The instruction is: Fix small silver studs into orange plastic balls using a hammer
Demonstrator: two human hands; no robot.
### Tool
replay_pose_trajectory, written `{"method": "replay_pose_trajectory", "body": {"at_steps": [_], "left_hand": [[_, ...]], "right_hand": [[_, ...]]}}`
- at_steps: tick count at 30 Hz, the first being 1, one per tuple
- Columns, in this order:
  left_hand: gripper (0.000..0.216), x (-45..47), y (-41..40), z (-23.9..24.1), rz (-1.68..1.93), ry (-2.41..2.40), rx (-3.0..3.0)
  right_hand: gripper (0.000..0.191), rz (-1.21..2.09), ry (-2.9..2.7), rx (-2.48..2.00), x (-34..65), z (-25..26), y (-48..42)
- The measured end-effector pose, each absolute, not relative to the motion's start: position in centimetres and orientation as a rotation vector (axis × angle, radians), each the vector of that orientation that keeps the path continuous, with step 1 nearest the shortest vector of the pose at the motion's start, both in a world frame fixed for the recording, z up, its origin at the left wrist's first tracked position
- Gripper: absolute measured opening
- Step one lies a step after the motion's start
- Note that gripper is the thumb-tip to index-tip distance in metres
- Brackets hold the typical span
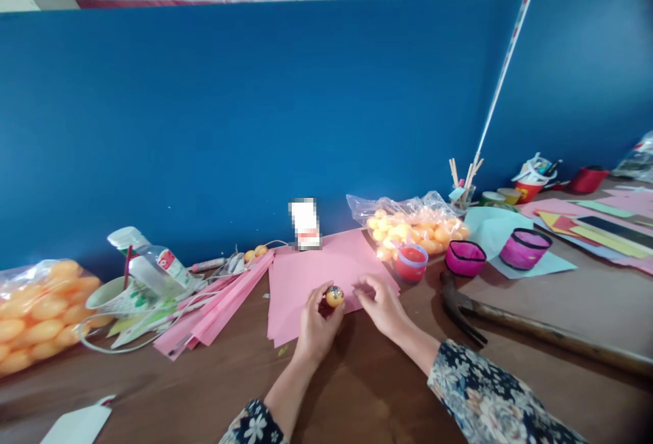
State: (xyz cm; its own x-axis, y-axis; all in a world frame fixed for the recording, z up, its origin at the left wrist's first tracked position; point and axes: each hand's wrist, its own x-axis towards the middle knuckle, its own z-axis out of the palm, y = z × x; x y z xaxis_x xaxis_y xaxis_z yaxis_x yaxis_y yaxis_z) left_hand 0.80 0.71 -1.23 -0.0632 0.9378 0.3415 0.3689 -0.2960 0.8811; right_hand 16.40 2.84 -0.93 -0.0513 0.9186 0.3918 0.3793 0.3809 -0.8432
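My left hand is closed around a small yellow-orange ball, with thumb and fingers at its sides. Dark and shiny spots show on the ball's upper part; what they are is too small to tell. Just to the right, my right hand hovers near the ball with curved fingers slightly apart, and I see nothing between them. Both hands are over the front part of a stack of pink paper sheets. A red cup with a pale rim stands beyond my right hand.
Bags of orange balls lie at left and behind the cup. A hammer lies at right, near two magenta fabric rings. Folded pink strips, a plastic bottle and a cable are on the left. A blue partition closes the back.
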Motion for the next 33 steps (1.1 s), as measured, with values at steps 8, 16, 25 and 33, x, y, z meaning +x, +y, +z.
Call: {"method": "replay_pose_trajectory", "body": {"at_steps": [8,16,25,33], "left_hand": [[0.038,0.61,0.86,-1.62,1.352,1.405,1.671],[0.041,0.70,0.86,-1.55,1.344,1.379,1.546],[0.042,0.71,0.91,-1.79,1.373,1.332,1.513],[0.042,0.77,0.89,-1.50,1.389,1.351,1.523]], "right_hand": [[0.010,0.811,-1.644,-1.119,15.25,-0.94,1.98],[0.012,0.792,-1.642,-1.128,15.46,-0.91,1.82],[0.014,0.801,-1.673,-1.116,15.49,-0.38,1.66],[0.014,0.776,-1.703,-1.132,15.49,-0.68,1.75]]}}
